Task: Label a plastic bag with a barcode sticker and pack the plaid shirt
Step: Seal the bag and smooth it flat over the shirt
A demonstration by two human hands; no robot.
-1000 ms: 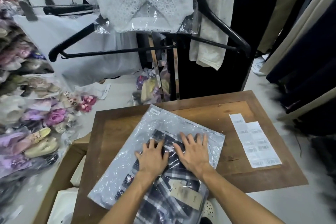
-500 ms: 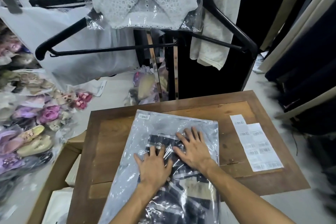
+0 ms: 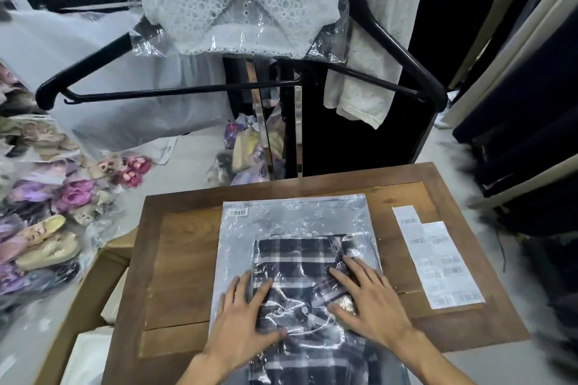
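Note:
A clear plastic bag (image 3: 294,219) lies squarely on the wooden table (image 3: 181,259), with a small barcode sticker (image 3: 237,212) on its far left corner. A dark plaid shirt (image 3: 297,259) sits inside the bag's near half and sticks out toward me. My left hand (image 3: 247,322) lies flat on the bag, over the shirt's left side, fingers spread. Flat on the right side of the shirt rests my right hand (image 3: 369,297). Neither hand grips anything.
A sheet of barcode labels (image 3: 438,262) lies on the table's right side. Black hangers (image 3: 187,91) with bagged garments hang just beyond the table. Bagged shoes (image 3: 47,228) pile up on the left, and a cardboard box (image 3: 93,291) stands beside the table. Dark clothes (image 3: 531,103) hang at right.
The bag has turned from a slant to square with the table. My two hands have moved apart, from side by side at the middle to the shirt's left and right sides.

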